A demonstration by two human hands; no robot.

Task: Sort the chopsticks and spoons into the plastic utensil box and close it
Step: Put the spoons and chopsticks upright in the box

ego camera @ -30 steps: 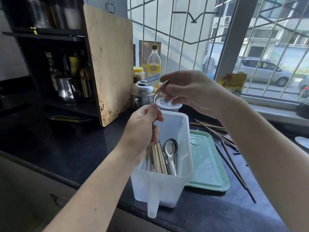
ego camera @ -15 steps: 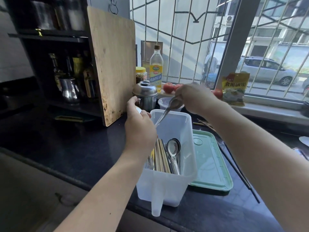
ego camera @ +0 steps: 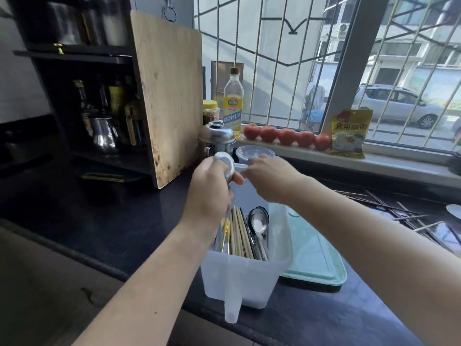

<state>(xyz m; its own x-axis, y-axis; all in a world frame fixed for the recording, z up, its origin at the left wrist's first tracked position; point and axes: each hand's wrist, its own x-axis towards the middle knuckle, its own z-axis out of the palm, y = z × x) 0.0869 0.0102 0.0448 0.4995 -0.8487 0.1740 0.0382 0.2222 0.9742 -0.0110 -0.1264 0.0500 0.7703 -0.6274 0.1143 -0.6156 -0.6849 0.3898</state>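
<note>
At the near edge of the dark counter (ego camera: 119, 221) stands the clear plastic box (ego camera: 245, 283), with its spout-like handle (ego camera: 232, 309) pointing toward me. Inside it, on the left side, I see pale wooden chopsticks (ego camera: 238, 233) lying along the box, and just to the right of them some metal spoons (ego camera: 259, 224) with their bowls at the far end. The green lid (ego camera: 315, 260) lies flat on the counter, touching the right side of the box, so the box is open. My left hand (ego camera: 210, 196) is above the left part of the box, and its fingers are curled around the handle of a metal spoon (ego camera: 225, 162), whose round bowl stands up above my knuckles. My right hand (ego camera: 270, 179) is over the far end of the box, very close to the left one; it is blurred, the fingers look bent near the spoon, but I cannot tell if they hold something. Further to the right, more dark chopsticks (ego camera: 389, 208) lie scattered on the counter, well apart from the box. Behind my hands there are a round plastic container (ego camera: 254, 153) and a small steel pot (ego camera: 215, 139) with a lid. A wooden cutting board (ego camera: 167, 96) leans upright against a dark shelf (ego camera: 74, 78) on the left. On the window sill (ego camera: 399, 166) a row of tomatoes (ego camera: 287, 136) lies between a bottle (ego camera: 233, 101) and a yellow packet (ego camera: 350, 132).
</note>
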